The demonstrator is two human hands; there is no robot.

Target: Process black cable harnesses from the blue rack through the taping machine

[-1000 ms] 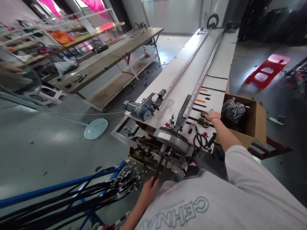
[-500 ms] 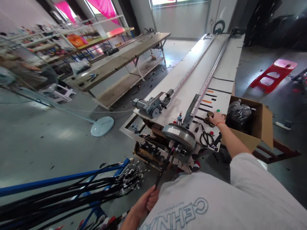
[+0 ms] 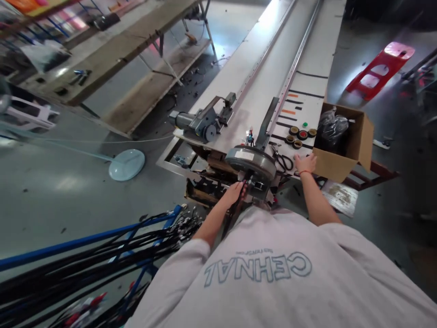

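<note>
My left hand (image 3: 236, 193) is closed round a dark cable bundle (image 3: 232, 215) just in front of the round grey machine head (image 3: 251, 159). At the near right corner of the long white table (image 3: 261, 111), my right hand (image 3: 305, 164) is closed with its fingertips at the tabletop; what they hold, if anything, is too small to name. Black-handled scissors (image 3: 282, 160) lie just left of that hand. Several tape rolls (image 3: 297, 144) sit beyond it, near a green round piece (image 3: 305, 124). Short black and orange strips (image 3: 288, 111) are stuck along the table's right side.
An open cardboard box (image 3: 336, 166) holding a black plastic bag stands right of the table. A motor unit (image 3: 194, 123) sits at its left corner. Black cables (image 3: 85, 273) hang over a blue rack (image 3: 92, 243) at lower left. A red stool (image 3: 380, 70) is at far right.
My left hand has moved up along the cable bundle to the machine head. My right hand has left the tape rolls and come back to the table's near edge. The view has tilted down.
</note>
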